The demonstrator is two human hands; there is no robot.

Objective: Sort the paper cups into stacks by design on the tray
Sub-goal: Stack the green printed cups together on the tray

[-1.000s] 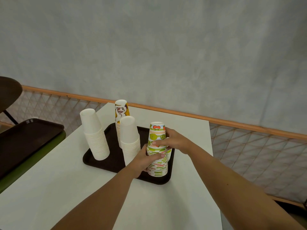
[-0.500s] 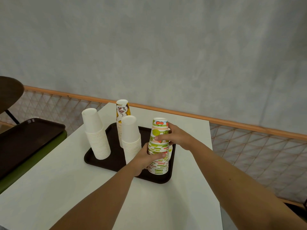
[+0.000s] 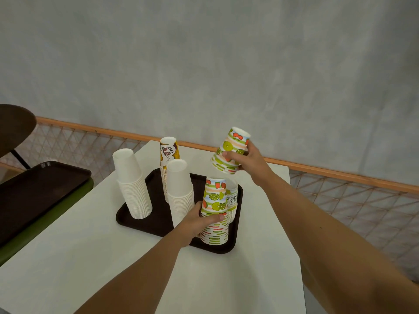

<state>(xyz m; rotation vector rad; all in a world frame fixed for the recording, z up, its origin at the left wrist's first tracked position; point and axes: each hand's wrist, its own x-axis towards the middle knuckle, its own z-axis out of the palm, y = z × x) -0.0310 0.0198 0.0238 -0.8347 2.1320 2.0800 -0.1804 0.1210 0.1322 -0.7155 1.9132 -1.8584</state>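
Observation:
A dark brown tray (image 3: 156, 225) on the white table carries upside-down cup stacks. My left hand (image 3: 199, 223) grips the fruit-print stack (image 3: 215, 214) at the tray's front right. My right hand (image 3: 247, 158) holds a few nested fruit-print cups (image 3: 231, 150) tilted in the air above and right of that stack. Behind the stack, partly hidden, stands a short stack with a "HELLO SUMMER" label (image 3: 233, 200). Two plain white stacks (image 3: 132, 184) (image 3: 180, 191) and a yellow-brown coffee-print stack (image 3: 169, 152) stand further left.
The white table (image 3: 90, 257) ends close on the right and far side. A second dark tray (image 3: 34, 193) lies on a green surface to the left. An orange rail with wire mesh (image 3: 340, 175) runs behind the table, below a grey wall.
My right hand has lifted the top fruit-print cups off the stack, up and to the right. My left hand still grips the stack, which is now shorter.

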